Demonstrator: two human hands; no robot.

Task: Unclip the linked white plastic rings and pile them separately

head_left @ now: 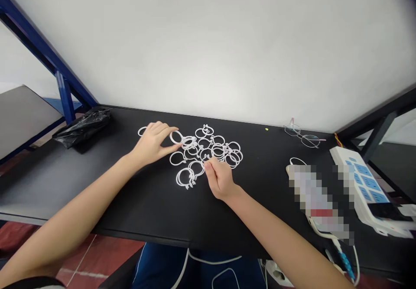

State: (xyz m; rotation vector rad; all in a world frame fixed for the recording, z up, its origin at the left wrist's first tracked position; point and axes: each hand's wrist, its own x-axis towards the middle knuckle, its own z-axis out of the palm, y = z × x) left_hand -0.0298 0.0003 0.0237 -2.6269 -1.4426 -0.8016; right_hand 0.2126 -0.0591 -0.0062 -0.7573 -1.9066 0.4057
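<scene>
My left hand (154, 144) reaches in from the left. Its thumb and index finger pinch a white ring (171, 138) at the left side of a loose pile. My right hand (221, 177) is curled closed at the pile's front right edge, thumb pressed against the fingers; what it holds is hidden. The pile has several thin white rings (232, 158) with small tabs at their ends, many overlapping. Nearest me lie a few stacked rings (178, 180). Another white ring (141, 130) lies apart, partly behind my left hand.
On the black table (139, 211), a black plastic bag (85, 128) lies at the back left. Eyeglasses (308, 140) rest near the wall at right. A phone (316, 202), partly blurred out, lies near a white and blue power strip (365, 183) and a cable (356, 263).
</scene>
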